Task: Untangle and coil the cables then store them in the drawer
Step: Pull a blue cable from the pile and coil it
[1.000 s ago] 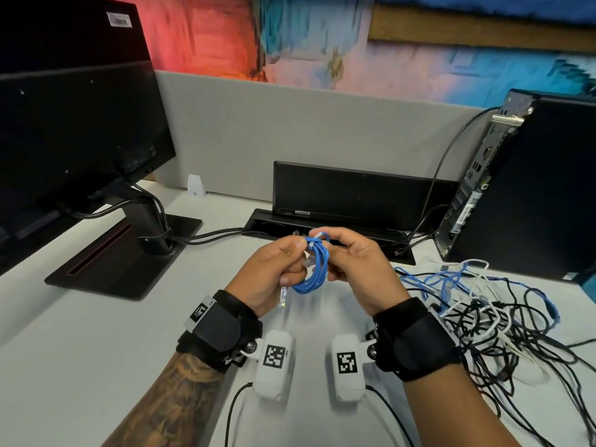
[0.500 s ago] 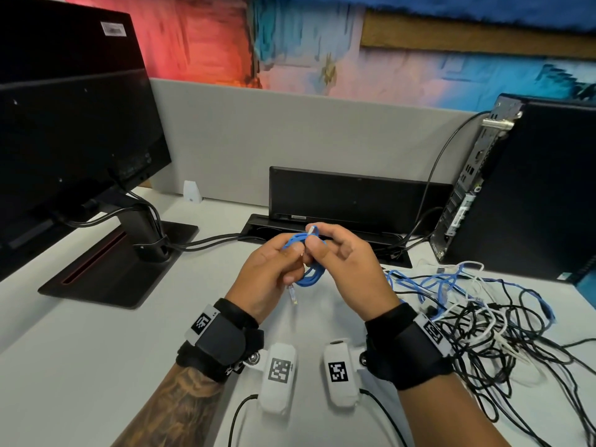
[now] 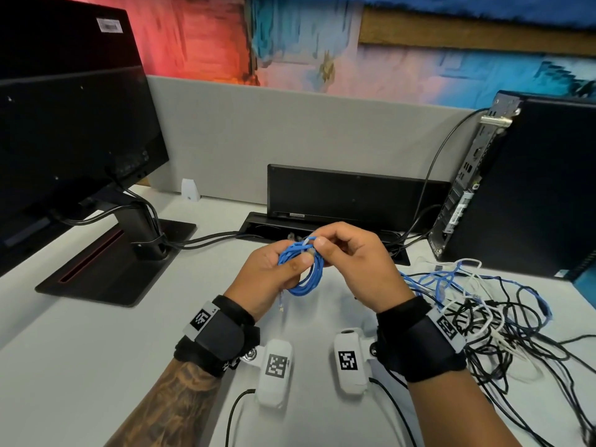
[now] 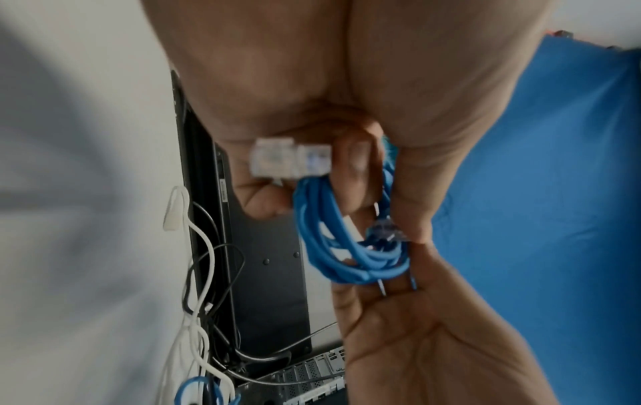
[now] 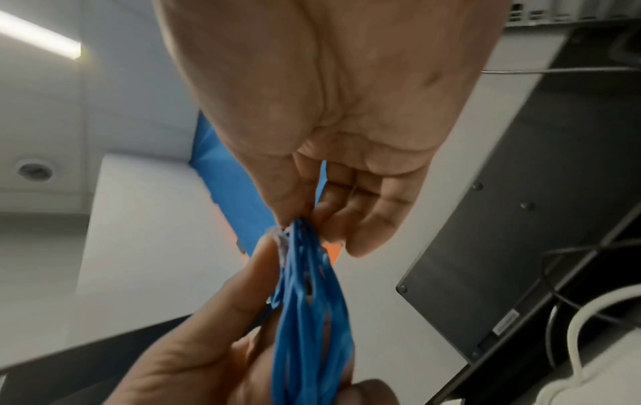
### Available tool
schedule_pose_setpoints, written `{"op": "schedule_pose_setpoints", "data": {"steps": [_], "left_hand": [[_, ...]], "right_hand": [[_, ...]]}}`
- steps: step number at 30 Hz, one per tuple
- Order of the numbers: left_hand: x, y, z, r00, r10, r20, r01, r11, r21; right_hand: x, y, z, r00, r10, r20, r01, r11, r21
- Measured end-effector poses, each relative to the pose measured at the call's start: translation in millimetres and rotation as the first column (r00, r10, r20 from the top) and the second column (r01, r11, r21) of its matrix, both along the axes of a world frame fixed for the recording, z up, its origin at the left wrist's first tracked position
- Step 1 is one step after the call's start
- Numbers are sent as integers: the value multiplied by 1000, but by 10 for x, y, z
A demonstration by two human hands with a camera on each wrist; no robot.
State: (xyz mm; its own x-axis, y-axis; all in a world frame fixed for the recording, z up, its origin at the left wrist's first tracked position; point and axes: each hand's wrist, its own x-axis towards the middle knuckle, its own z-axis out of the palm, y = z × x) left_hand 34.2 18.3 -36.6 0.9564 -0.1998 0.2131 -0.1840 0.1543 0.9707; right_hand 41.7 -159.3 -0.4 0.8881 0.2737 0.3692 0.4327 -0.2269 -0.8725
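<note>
A blue network cable (image 3: 306,272) is wound into a small coil held above the desk between both hands. My left hand (image 3: 274,272) grips the coil, thumb over the strands (image 4: 346,246). My right hand (image 3: 348,253) pinches the top of the coil with thumb and forefinger (image 5: 298,230). One clear plug (image 4: 288,160) sticks out by my left fingers, and another dangles below the coil (image 3: 281,301). A tangle of black, white and blue cables (image 3: 483,304) lies on the desk at the right. No drawer is in view.
A monitor on a black stand (image 3: 106,253) fills the left. A black dock with a cable tray (image 3: 348,201) sits behind my hands against the grey partition. A desktop computer (image 3: 529,188) stands at the right rear. White desk surface (image 3: 80,366) lies before me.
The coil has been turned and now lies more sideways in my left hand. My right hand has shifted its pinch to the coil's top. Both hands stayed over the same spot.
</note>
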Motion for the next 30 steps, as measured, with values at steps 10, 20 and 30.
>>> {"op": "schedule_pose_setpoints", "data": {"steps": [10,20,30], "left_hand": [[-18,-45,33,998,48,28,-48,999,9],[-60,-110,88,997,72,24,-74,994,85],[-56,-88,73,995,69,69,-79,986,150]], "right_hand": [[11,-14,-22,994,42,97,-47,997,53],[53,81,-148,951,-161,264,149,987,65],[53,89,-170,941,-202,272,184,979,91]]}}
